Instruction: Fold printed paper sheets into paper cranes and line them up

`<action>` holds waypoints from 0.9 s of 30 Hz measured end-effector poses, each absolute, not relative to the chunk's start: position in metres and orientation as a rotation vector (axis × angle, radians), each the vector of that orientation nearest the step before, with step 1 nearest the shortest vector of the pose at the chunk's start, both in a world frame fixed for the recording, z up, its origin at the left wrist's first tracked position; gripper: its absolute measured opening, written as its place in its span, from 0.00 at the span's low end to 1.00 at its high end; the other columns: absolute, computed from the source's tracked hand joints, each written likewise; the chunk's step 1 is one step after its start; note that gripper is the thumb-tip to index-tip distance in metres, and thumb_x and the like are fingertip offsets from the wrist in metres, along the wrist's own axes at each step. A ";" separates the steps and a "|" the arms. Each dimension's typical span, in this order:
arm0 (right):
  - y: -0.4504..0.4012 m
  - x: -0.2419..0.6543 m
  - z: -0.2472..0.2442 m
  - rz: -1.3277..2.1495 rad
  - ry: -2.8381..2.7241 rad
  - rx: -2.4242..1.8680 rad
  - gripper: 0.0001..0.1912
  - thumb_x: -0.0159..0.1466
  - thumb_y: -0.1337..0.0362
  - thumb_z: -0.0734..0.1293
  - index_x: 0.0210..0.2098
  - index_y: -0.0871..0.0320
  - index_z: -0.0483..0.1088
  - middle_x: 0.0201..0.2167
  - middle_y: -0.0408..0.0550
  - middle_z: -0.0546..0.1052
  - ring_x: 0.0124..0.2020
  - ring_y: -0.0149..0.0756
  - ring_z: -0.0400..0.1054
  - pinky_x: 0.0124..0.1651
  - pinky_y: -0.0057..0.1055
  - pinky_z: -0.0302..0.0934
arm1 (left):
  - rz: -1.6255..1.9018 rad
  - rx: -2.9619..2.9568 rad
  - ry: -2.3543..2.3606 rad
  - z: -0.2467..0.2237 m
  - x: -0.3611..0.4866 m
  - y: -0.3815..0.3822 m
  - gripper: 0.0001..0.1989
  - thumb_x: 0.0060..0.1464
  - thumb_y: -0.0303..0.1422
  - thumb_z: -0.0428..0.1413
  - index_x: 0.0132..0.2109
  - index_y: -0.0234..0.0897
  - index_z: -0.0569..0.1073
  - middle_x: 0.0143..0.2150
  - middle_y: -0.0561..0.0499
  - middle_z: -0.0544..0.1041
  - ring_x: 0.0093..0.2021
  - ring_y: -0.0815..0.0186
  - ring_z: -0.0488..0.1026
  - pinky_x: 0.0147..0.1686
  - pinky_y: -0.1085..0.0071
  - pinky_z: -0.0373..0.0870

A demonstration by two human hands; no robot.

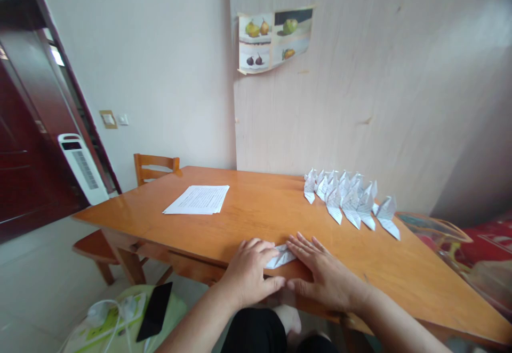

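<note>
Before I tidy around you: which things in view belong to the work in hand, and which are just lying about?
Work, it seems:
folded paper under left hand and right hand
standing folded papers
paper stack, probably

Lying about:
black phone
power strip

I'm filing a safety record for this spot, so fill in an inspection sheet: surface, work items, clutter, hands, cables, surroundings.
Surface: glossy wooden table.
Work items: folded paper piece near the front edge; printed sheets stacked to the left; folded paper figures grouped upright on the right.
Clutter: black phone on the pale green stand, off the table.
Hands: left hand touches the piece's left end; right hand its right end.
Cables: white cable at the power strip on the stand; full route unclear.
Surroundings: wooden chair beyond the table's left end; fruit pictures on the wall.
</note>
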State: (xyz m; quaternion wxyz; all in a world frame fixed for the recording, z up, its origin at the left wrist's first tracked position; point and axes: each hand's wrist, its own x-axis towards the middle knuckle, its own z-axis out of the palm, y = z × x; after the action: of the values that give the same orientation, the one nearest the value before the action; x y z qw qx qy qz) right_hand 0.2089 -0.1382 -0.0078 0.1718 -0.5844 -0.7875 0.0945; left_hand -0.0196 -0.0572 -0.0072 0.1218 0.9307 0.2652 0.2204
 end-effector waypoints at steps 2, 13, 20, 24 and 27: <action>-0.147 0.207 -0.010 0.227 -2.111 -1.621 0.42 0.64 0.43 0.65 0.70 0.58 0.55 0.72 0.56 0.54 0.72 0.52 0.44 0.71 0.54 0.41 | 0.657 2.732 0.808 -0.010 -0.024 -0.066 0.26 0.48 0.39 0.67 0.55 0.45 0.74 0.58 0.48 0.74 0.56 0.51 0.68 0.55 0.55 0.62; -0.204 0.120 -0.046 1.074 -0.926 -1.353 0.28 0.63 0.38 0.63 0.35 0.58 0.74 0.28 0.50 0.76 0.29 0.40 0.71 0.26 0.30 0.60 | 0.973 2.680 0.854 -0.034 -0.034 -0.102 0.20 0.60 0.26 0.53 0.57 0.45 0.73 0.59 0.46 0.72 0.56 0.55 0.69 0.59 0.55 0.66; -0.193 0.109 -0.042 1.159 -0.696 -1.151 0.23 0.59 0.44 0.70 0.34 0.59 0.74 0.27 0.46 0.76 0.27 0.34 0.69 0.27 0.27 0.59 | 1.012 2.722 0.869 -0.045 -0.041 -0.136 0.20 0.61 0.27 0.53 0.59 0.46 0.72 0.61 0.46 0.71 0.56 0.52 0.69 0.57 0.52 0.66; -0.203 0.106 -0.035 1.120 -0.801 -1.125 0.18 0.58 0.49 0.70 0.31 0.58 0.72 0.22 0.41 0.71 0.23 0.32 0.63 0.28 0.28 0.56 | 1.073 2.553 0.856 -0.034 -0.053 -0.154 0.31 0.53 0.46 0.62 0.63 0.47 0.68 0.64 0.43 0.68 0.59 0.47 0.66 0.59 0.49 0.62; -0.215 0.102 -0.028 1.114 -0.900 -1.122 0.18 0.60 0.49 0.69 0.25 0.57 0.69 0.19 0.40 0.68 0.22 0.30 0.60 0.27 0.28 0.54 | 1.205 2.072 0.950 -0.024 -0.059 -0.160 0.25 0.60 0.46 0.56 0.61 0.42 0.69 0.58 0.41 0.72 0.56 0.52 0.69 0.56 0.56 0.66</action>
State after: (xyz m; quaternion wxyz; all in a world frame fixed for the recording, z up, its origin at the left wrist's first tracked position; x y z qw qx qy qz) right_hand 0.1018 -0.2148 -0.0283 0.6140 -0.4866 -0.3905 0.4834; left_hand -0.0587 -0.1595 -0.0242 0.2781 0.7720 0.3539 0.4489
